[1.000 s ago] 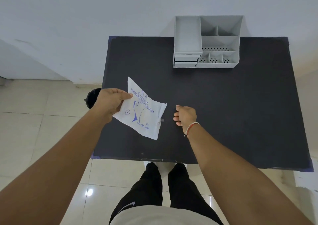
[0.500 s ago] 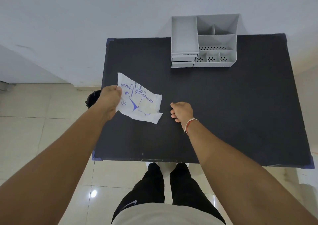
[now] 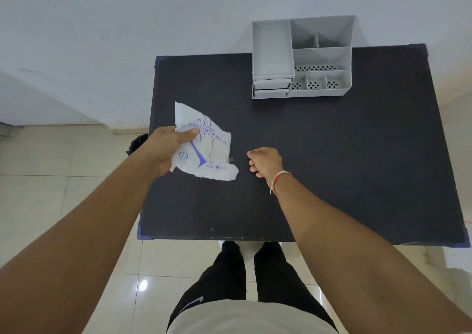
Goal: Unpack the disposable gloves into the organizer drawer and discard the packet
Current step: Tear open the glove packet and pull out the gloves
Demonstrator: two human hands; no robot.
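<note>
Left hand [image 3: 167, 149]: gripping crumpled glove packet [image 3: 204, 147] — above black table [image 3: 332, 155]
Right hand [image 3: 265, 161]: loosely curled, holding nothing — near packet

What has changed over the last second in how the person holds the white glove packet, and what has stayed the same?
The left hand has crumpled the white printed glove packet, which was flat a second ago, and drawn it slightly toward the black table's left edge. The right hand stays loosely curled and empty on the table. The grey plastic organizer has not moved, and its drawers remain shut.
</note>
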